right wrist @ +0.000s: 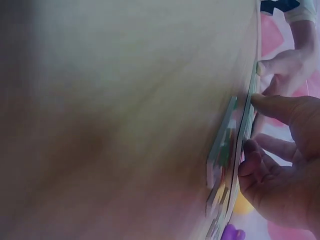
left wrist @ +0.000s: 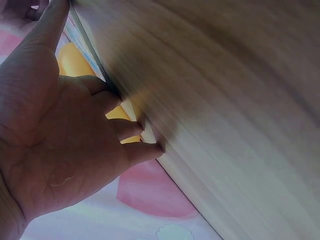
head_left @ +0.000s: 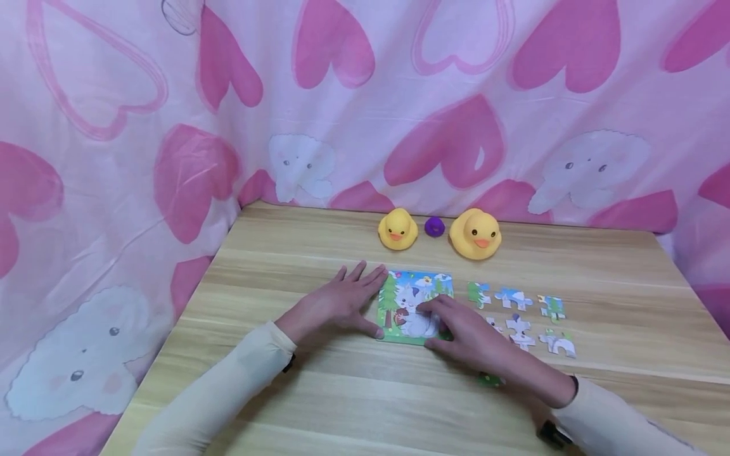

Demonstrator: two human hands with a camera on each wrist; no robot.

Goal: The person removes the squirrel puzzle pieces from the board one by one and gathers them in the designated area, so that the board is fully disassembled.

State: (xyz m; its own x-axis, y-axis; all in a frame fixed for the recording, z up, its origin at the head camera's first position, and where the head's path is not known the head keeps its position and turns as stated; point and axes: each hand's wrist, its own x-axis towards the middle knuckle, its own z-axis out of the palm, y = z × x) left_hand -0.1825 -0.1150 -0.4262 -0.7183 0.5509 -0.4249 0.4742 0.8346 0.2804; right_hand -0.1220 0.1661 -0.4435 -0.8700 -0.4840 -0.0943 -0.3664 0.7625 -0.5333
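A square jigsaw puzzle [head_left: 407,316] with a white cartoon squirrel picture lies flat on the table. My left hand [head_left: 342,304] rests at its left side with fingers spread, the thumb on the lower left corner. In the left wrist view the left palm [left wrist: 65,135] shows with nothing in it. Over the puzzle's right part reaches my right hand [head_left: 476,329], its fingertips touching the picture and its thumb near the lower edge. The right wrist view shows the right hand's thumb [right wrist: 275,107] and fingers apart, touching the board. Whatever lies beneath those fingertips is hidden.
Several loose jigsaw pieces [head_left: 520,332] lie in rows right of the puzzle, some partly hidden by my right arm. Behind stand a smaller yellow duck [head_left: 397,229], a tiny purple duck [head_left: 435,227] and a larger yellow duck [head_left: 475,234]. A pink heart-print curtain [head_left: 353,126] surrounds the table.
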